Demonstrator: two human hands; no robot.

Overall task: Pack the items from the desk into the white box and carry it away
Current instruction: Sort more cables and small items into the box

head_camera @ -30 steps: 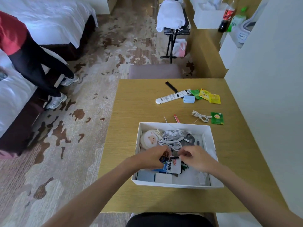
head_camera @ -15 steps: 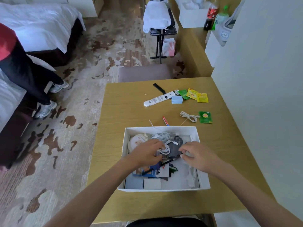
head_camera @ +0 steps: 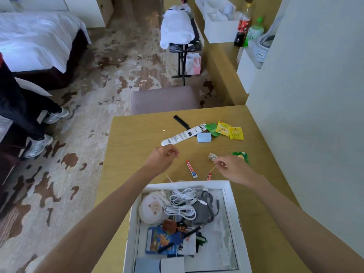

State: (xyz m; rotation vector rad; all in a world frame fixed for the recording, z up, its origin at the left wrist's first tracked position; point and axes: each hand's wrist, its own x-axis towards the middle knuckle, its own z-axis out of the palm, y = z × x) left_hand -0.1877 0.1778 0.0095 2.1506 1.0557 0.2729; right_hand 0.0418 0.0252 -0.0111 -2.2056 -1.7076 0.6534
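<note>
The yellow-brown wooden worktop (head_camera: 137, 138) runs out of view at the bottom edge. The open white cardboard box (head_camera: 232, 213) on its near part is cut off there too, so the box's front wall is unseen.

Both hands are well apart, held over the worktop just beyond the box's far rim. The left hand (head_camera: 162, 159) has its fingers curled toward the thumb with nothing plainly held. The right hand (head_camera: 232, 168) pinches the upper end of a thin pale wooden stick (head_camera: 211, 170) and half covers a coiled white cord (head_camera: 212, 156) and a green foil sachet (head_camera: 241, 155).

Inside the box lie a round cream pouch with a bear face (head_camera: 151, 208), loose white cables (head_camera: 182, 196), a grey pouch (head_camera: 201, 212) tangled with a dark lead, a blue picture card (head_camera: 159, 240) and a white sachet with black print (head_camera: 187, 246). The small brown and black bits between them are hard to make out.

Farther out rest a long white remote control (head_camera: 183, 134), a black comb (head_camera: 182, 122) and a pale blue little box (head_camera: 204, 137) just beside it. A small red-and-white tube (head_camera: 191, 169) lies between the hands.
</note>
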